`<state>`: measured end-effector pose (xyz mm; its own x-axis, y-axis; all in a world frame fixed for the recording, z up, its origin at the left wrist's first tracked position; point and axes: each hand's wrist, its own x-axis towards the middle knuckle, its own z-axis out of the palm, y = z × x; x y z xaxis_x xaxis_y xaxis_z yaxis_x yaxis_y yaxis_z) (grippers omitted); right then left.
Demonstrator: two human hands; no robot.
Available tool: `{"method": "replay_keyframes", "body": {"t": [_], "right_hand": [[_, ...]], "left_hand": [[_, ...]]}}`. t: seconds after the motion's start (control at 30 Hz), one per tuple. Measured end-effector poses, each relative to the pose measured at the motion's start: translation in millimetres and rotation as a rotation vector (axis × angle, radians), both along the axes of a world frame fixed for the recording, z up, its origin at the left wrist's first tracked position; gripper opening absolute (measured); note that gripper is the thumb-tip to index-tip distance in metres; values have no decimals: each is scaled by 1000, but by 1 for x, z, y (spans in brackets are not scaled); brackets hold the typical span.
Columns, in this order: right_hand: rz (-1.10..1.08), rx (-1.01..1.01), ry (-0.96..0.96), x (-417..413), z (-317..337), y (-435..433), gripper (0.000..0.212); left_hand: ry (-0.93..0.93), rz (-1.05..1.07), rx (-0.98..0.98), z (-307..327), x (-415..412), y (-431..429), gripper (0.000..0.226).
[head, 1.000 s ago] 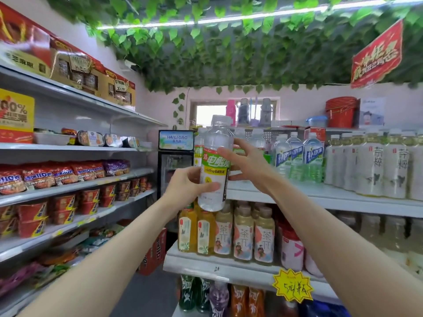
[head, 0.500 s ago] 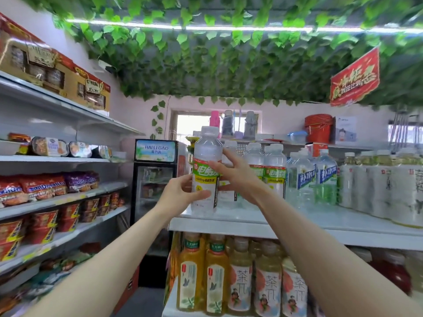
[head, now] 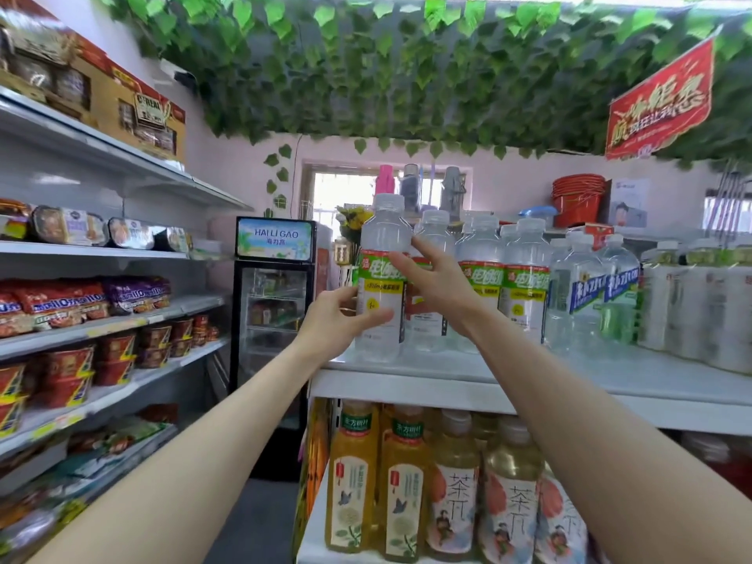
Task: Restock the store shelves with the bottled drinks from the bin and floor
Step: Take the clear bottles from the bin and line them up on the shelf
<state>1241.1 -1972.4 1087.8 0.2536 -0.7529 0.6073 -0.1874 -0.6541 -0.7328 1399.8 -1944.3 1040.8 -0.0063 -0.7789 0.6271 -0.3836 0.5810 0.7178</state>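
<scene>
Left hand [head: 342, 319]: curled around the lower body of a clear bottled drink [head: 380, 278], thumb across the front below the green label, fingers behind. Right hand [head: 437, 284]: fingers spread and extended, palm open, fingertips [head: 401, 262] touching the bottle's label on the side nearest that hand; steadying, not gripping.

Bottled drink: upright, base on or just above the front corner of the upper shelf [head: 447, 370], directly ahead of both hands. Full of clear liquid, so judged moderately heavy for one hand. Thin plastic wall, likely to flex under a hard squeeze; smooth, possibly slippery where bare. Best hold judged to be the labelled waist or the lower body, not the cap.

Matching bottles [head: 525, 295]: standing in a row just beyond the right hand, close enough to be knocked.

Tea bottles [head: 455, 490]: shelf below both forearms.
</scene>
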Motion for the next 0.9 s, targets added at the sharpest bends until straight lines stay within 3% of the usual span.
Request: {"method": "replay_keyframes", "body": {"t": [0.17, 0.33, 0.9], "right_hand": [[-5, 8, -36, -4, -7, 2, 62], [-1, 62, -57, -11, -35, 4, 58], [7, 104, -149, -12, -64, 4, 55]], "left_hand": [[-10, -36, 35, -5, 1, 0, 35], [-63, -43, 108, -14, 9, 6, 53], [-112, 8, 80, -18, 2, 11, 59]]}}
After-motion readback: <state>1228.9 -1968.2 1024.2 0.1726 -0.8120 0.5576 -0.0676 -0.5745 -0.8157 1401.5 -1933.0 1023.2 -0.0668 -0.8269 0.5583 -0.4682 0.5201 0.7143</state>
